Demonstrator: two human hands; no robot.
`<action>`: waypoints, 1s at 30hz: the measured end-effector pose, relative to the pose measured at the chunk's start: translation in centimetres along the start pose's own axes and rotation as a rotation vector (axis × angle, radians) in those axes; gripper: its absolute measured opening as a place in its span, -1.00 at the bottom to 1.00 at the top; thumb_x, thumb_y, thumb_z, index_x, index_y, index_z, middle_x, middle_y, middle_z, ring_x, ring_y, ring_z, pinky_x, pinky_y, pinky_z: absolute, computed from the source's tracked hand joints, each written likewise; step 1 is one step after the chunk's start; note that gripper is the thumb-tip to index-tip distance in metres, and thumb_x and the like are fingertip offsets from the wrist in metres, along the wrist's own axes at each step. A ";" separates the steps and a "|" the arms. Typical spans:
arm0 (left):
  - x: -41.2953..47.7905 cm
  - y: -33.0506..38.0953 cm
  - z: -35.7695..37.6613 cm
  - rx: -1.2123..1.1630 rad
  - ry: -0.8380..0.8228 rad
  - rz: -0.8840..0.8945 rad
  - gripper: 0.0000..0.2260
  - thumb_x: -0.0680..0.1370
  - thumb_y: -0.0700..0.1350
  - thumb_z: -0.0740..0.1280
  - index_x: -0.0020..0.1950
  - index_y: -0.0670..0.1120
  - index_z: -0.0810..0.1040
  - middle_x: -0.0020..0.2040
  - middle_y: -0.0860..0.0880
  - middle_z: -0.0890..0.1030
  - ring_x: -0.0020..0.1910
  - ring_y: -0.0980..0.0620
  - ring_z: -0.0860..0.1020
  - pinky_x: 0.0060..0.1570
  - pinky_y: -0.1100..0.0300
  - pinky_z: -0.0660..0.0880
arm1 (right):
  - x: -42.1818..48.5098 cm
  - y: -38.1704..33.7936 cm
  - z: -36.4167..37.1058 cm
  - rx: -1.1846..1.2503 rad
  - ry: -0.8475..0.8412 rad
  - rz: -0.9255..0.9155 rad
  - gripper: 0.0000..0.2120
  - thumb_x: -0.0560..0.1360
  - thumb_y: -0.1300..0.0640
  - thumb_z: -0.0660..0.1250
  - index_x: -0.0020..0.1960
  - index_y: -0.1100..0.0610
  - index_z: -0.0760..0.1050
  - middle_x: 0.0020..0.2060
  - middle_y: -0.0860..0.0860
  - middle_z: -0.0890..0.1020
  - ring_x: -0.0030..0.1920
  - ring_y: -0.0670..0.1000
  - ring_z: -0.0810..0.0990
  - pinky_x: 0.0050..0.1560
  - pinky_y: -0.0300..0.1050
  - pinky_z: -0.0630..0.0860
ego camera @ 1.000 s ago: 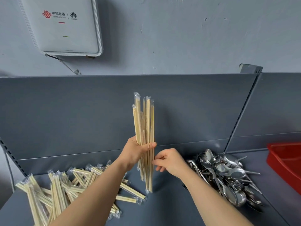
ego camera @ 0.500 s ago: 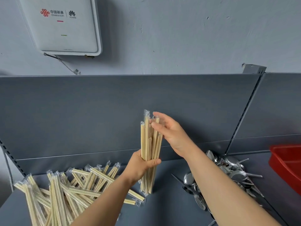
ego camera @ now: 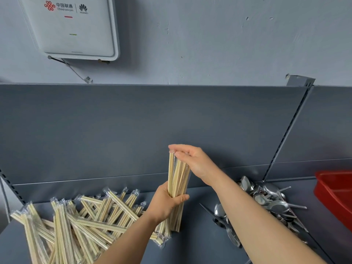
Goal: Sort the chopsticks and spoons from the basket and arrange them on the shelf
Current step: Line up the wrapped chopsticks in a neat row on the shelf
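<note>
A bundle of pale wooden chopsticks in clear crinkled plastic sleeves (ego camera: 178,180) stands upright at the middle of the view, its lower ends down on the flat dark grey metal shelf (ego camera: 200,248). The left hand (ego camera: 167,202) grips the bundle round its lower half, fingers and thumb curled about it. The right hand (ego camera: 194,162) lies over the top ends with its fingers nearly straight, pressing on them and clasping nothing. At eight o'clock of the bundle sprawls a loose, criss-crossed heap of the same wrapped chopsticks (ego camera: 85,221). At three o'clock lies a tangled pile of shiny steel spoons (ego camera: 272,202), and beyond it, at the view's edge, a glossy red plastic basket (ego camera: 335,193). A smooth grey back panel (ego camera: 114,130) rises behind the shelf. Above it is a scuffed, pale grey wall (ego camera: 209,35), with a white rounded router box (ego camera: 76,27) at eleven o'clock.
</note>
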State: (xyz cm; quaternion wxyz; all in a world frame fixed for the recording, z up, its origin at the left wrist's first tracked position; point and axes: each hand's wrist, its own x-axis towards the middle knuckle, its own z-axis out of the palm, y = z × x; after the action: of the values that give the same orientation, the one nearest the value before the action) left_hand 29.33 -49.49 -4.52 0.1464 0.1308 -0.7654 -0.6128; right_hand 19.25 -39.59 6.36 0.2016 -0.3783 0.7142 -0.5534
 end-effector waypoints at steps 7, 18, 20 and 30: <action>0.7 1.5 -0.1 0.022 -0.001 0.044 -0.86 0.53 -0.11 0.39 0.01 -0.07 0.46 -0.23 -0.03 0.62 -0.24 0.03 0.65 -0.15 0.13 0.61 | -0.6 1.6 0.6 0.238 0.101 0.099 -0.49 0.43 0.13 0.50 0.31 0.07 0.39 0.12 0.03 0.63 0.14 -0.02 0.62 0.12 -0.15 0.56; -2.4 -0.7 -4.3 0.117 0.021 -0.128 -0.59 0.36 0.30 0.37 0.00 0.01 0.59 -0.05 0.08 0.67 0.01 0.04 0.62 -0.03 0.26 0.54 | -1.2 6.0 3.2 0.372 0.089 0.338 -0.87 0.53 0.21 0.38 0.01 0.23 0.48 -0.24 0.13 0.60 -0.22 0.05 0.67 -0.09 0.04 0.65; -2.6 -2.2 -6.0 0.508 0.177 -0.119 -0.70 0.47 0.26 0.28 0.07 0.12 0.56 0.11 0.12 0.61 0.18 0.03 0.54 0.13 0.12 0.49 | -1.5 6.9 3.8 0.375 0.067 0.406 -0.84 0.52 0.20 0.39 0.04 0.24 0.48 -0.23 0.13 0.59 -0.23 0.05 0.67 -0.10 0.06 0.67; -4.5 -6.6 -8.1 1.180 0.026 -0.294 -0.47 0.37 0.50 0.13 0.22 0.28 0.47 0.56 -0.04 0.08 0.54 -0.13 -0.11 0.43 -0.25 -0.28 | -2.3 10.7 7.4 0.127 0.088 0.607 -0.66 0.45 0.05 0.46 0.13 0.20 0.51 -0.13 0.11 0.68 -0.20 0.02 0.72 -0.04 0.05 0.65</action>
State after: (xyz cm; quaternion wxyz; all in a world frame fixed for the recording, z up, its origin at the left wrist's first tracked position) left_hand 36.77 -56.50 -9.55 -0.0277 0.3017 -0.9480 -0.0975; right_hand 22.55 -41.42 -6.28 0.3496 -0.1100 0.7665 -0.5274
